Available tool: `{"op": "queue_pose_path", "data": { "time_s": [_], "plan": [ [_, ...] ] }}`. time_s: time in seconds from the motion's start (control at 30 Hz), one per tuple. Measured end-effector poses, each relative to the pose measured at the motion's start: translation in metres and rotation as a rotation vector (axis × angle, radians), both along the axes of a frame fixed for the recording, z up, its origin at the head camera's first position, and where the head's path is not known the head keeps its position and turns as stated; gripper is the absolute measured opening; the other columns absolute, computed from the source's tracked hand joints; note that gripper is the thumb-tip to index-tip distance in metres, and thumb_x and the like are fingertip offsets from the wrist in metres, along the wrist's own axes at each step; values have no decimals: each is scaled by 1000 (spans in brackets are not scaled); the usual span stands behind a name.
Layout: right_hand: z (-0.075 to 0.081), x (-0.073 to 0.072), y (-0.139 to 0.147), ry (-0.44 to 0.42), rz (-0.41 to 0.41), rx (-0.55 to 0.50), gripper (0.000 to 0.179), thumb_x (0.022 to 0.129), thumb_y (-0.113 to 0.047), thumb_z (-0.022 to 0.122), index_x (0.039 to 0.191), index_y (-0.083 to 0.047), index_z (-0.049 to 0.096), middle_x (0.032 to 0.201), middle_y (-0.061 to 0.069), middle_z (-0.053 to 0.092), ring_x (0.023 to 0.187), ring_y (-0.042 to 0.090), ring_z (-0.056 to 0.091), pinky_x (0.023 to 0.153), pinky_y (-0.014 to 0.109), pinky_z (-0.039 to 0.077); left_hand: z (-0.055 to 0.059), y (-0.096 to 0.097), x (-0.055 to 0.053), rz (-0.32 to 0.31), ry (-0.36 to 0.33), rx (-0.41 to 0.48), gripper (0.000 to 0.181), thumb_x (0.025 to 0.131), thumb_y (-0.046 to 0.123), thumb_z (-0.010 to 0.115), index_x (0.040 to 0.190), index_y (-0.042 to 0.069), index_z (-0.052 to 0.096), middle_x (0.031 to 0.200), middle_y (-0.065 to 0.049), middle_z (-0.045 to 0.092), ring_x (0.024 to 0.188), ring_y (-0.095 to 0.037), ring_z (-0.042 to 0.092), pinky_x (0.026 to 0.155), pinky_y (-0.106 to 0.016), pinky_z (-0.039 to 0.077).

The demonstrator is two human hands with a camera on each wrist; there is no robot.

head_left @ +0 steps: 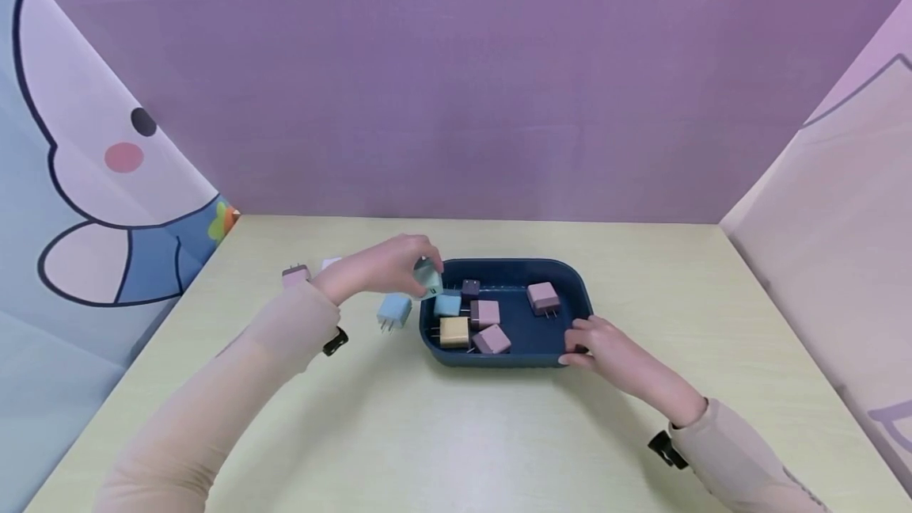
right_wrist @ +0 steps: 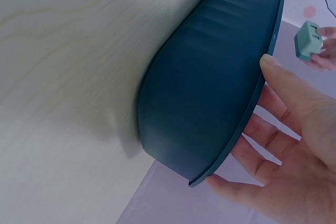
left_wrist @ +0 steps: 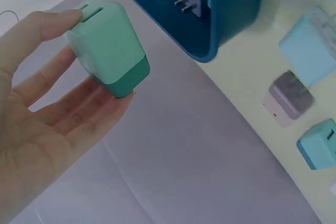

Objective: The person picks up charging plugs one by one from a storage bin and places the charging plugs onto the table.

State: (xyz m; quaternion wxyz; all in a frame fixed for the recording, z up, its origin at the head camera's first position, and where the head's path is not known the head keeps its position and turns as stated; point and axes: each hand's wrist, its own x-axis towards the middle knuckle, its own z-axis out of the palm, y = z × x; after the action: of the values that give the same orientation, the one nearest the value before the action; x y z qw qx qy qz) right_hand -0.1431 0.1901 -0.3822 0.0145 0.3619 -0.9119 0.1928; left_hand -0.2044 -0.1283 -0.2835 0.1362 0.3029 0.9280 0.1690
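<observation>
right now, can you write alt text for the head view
A person's left hand holds a green charger plug by the left end of a dark blue tray with more plugs inside. The right hand grips the tray's right end; other plugs lie left of the tray.

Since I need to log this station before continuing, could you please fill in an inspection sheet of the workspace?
Surface: pale table, with the tray resting on it.
Job's things: green plug held near the tray's left end; yellow plug, dark plug and others inside the tray; blue plug and more on the table, left of it.
Clutter: nothing seen.
Hands: left hand pinches the green plug; right hand grips the tray's rim.
Cables: nothing seen.
Surroundings: purple backdrop behind, cartoon panel at left.
</observation>
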Motion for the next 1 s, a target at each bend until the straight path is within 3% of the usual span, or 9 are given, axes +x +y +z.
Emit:
{"op": "queue_pose_path", "data": {
  "time_s": [0.5, 0.8, 1.0],
  "plan": [
    [0, 0, 0, 14, -2, 8, 15, 76, -16, 68, 68, -16, 55, 65, -12, 40, 61, 6, 34, 55, 20, 32, -8, -33, 3, 31, 44, -20, 33, 69, -2, 65, 102, 2, 62, 104, -12, 55, 88, -22, 51, 77, -35, 45],
    [0, 1, 0, 14, -6, 14, 14, 75, -16, 68, 68, -16, 56, 65, -12, 40, 62, 7, 35, 55, 20, 33, -22, -50, 2, 87, 23, -57, 38, 67, -8, 65, 103, -1, 60, 101, -13, 56, 86, -23, 53, 74, -35, 48],
    [0, 0, 0, 13, -2, 6, 15, 75, -15, 68, 68, -16, 55, 65, -12, 40, 62, 7, 35, 55, 20, 33, -31, -60, 2, 88, 19, -44, 36, 67, -10, 64, 102, 0, 62, 105, -14, 56, 90, -25, 53, 78, -38, 48]
  ]
}}
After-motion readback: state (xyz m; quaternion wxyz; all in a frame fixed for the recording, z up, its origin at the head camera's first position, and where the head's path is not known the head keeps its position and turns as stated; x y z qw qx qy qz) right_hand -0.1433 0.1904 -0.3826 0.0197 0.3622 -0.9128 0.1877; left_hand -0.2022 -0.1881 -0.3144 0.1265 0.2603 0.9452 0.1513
